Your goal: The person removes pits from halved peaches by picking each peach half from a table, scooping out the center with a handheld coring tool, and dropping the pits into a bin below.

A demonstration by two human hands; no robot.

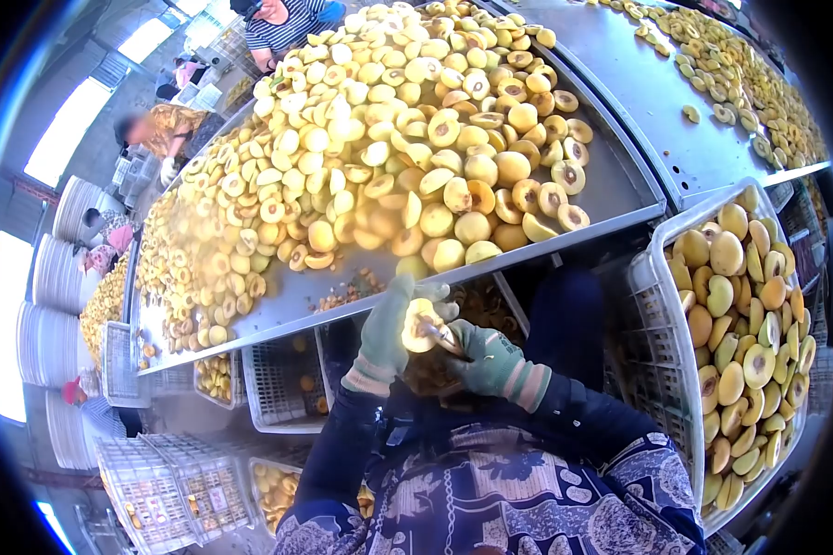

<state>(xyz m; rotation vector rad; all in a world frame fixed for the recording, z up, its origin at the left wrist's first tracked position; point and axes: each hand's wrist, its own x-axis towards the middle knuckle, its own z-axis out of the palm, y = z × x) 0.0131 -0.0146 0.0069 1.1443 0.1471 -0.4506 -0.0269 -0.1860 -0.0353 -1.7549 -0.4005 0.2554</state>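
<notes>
My left hand (386, 326), in a pale green glove with a striped cuff, holds up a yellow peach half (419, 326) with its cut face toward me. My right hand (492, 361), gloved alike, is closed around a small metal pitting tool (447, 339). The tool's tip meets the middle of the peach half; its exact shape is hard to make out. Just beyond both hands runs the near edge of a metal table (611, 222), heaped with halved yellow peaches (379, 157), many with the brown pit hollow or stone showing.
At my right stands a white plastic crate (662, 324) full of peach halves. Under the table edge are more crates (285, 388), and a stack of crates (171, 490) is at lower left. A second table (713, 157) carries more fruit. Co-workers (171, 129) stand along the far left.
</notes>
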